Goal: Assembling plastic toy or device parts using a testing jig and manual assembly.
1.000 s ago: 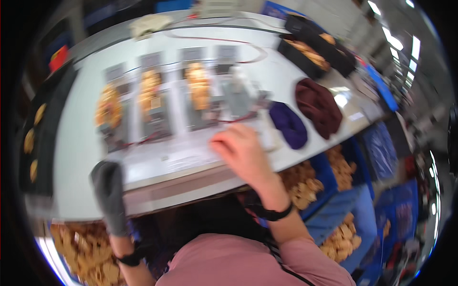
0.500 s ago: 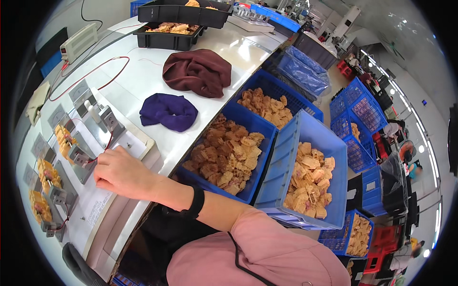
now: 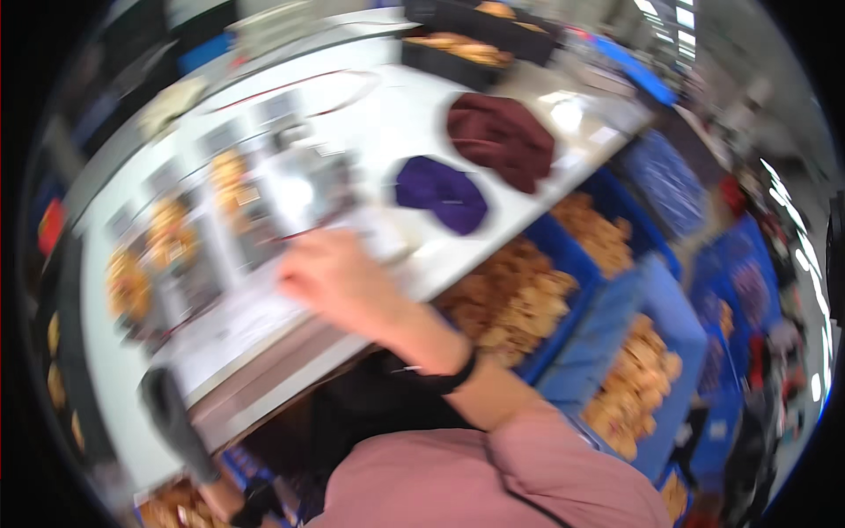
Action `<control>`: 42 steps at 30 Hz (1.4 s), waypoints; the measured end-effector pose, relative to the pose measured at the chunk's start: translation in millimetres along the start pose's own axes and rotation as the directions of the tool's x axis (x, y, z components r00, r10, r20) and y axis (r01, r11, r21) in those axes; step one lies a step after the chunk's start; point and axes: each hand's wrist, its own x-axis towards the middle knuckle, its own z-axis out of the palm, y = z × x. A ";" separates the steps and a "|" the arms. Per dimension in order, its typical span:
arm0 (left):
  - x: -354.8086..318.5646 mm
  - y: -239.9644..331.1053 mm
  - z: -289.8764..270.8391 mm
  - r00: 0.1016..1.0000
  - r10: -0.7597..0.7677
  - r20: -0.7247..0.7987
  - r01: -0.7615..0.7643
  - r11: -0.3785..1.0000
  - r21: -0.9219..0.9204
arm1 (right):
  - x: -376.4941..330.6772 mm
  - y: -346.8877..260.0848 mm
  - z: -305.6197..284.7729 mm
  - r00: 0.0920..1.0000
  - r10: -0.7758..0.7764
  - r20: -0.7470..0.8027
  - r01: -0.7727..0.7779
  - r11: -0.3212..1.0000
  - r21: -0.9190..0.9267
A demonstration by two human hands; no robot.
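Observation:
My right hand (image 3: 330,275) hovers by the front edge of a white fixture board (image 3: 242,312), its fingers curled together; motion blur hides what they may hold. Past its fingertips stands a row of metal clamp fixtures. The one nearest it, a shiny metal fixture (image 3: 304,189), shows no tan piece. Farther left, fixtures carry tan moulded pieces (image 3: 172,233) with thin red wires. At the lower left edge my left wrist, with a black band (image 3: 257,506), and a bit of my left hand (image 3: 227,502) show beside a grey padded armrest-like shape (image 3: 176,414); its fingers are hidden.
A purple cloth (image 3: 440,194) and a maroon cloth (image 3: 503,141) lie on the white table. Blue bins (image 3: 576,321) of tan pieces stand along its right side, with another bin of pieces (image 3: 176,510) at lower left. Black trays (image 3: 440,62) are at the back.
The view has swung left, so the table and bins appear farther right and blurred. My left wrist and the lower-left bin of pieces have come into view. My right hand stays curled near the fixtures.

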 end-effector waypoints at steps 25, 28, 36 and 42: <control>-8.1 77.0 26.5 0.999 0.033 -0.039 -0.026 0.987 0.159 | 2.8 -11.5 -10.6 0.990 0.099 0.099 -0.080 0.982 -0.173; -8.3 80.0 26.9 0.999 0.018 -0.032 -0.013 0.987 0.159 | 2.7 -10.4 -10.4 0.991 0.094 0.100 -0.077 0.983 -0.168; -8.2 77.2 25.9 0.999 0.034 -0.037 -0.027 0.985 0.173 | 1.3 -8.7 -11.2 0.995 0.059 0.076 -0.046 0.985 -0.166; -8.6 78.5 25.6 1.000 0.022 -0.018 -0.019 0.986 0.166 | 1.4 -9.1 -12.0 0.995 0.060 0.080 -0.046 0.986 -0.161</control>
